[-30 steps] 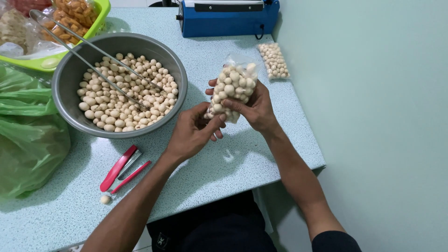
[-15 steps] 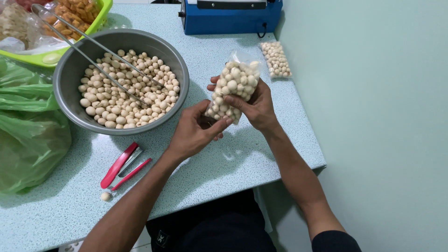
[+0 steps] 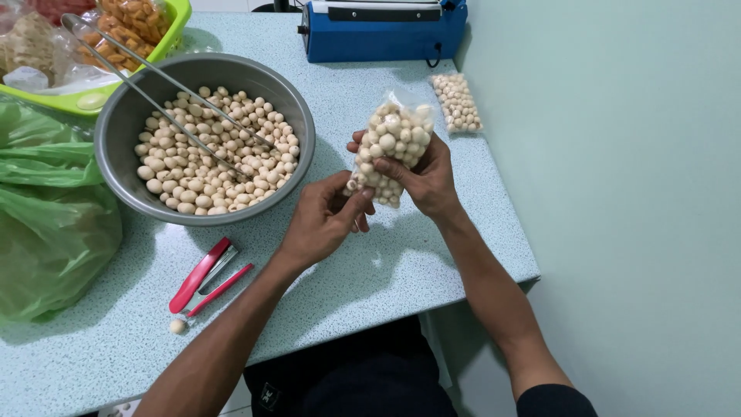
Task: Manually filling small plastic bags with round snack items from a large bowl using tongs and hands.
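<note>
Barely anything's shifted vs a sec ago: bag sits a touch higher, both hands same spots. Head view: right hand wraps the clear bag of pale balls from behind, fingers curled round it, above the table. Left hand pinches the bag's lower end btwn thumb & fingers. Bowl w/ tongs to the left, stapler nearer, sealer at back.

The table was pale blue with fine speckles. The balls in the grey bowl were cream, as were those in the clear bag. The stapler was red, the sealer blue, the basket lime green.
</note>
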